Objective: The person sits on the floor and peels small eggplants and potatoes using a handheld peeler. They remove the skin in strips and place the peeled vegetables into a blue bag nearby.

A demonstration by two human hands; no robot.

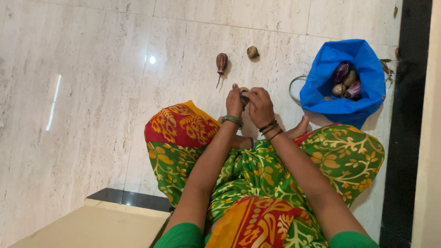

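Note:
Both hands meet in front of my knees around one small round brownish vegetable (244, 91). My left hand (234, 102) pinches it from the left, a green bangle on that wrist. My right hand (261, 106) closes over it from the right, dark bangles on its wrist. Something small and dark shows between the fingers; I cannot tell what it is. On the floor beyond the hands lie a purple eggplant (222, 63) with a long stem and a small brown potato (252, 52).
An open blue bag (333, 103) with several eggplants and potatoes stands on the pale marble floor (82, 115) at the right. My crossed legs wear green, red and yellow patterned cloth. A cream step lies at the lower left, a dark strip along the right.

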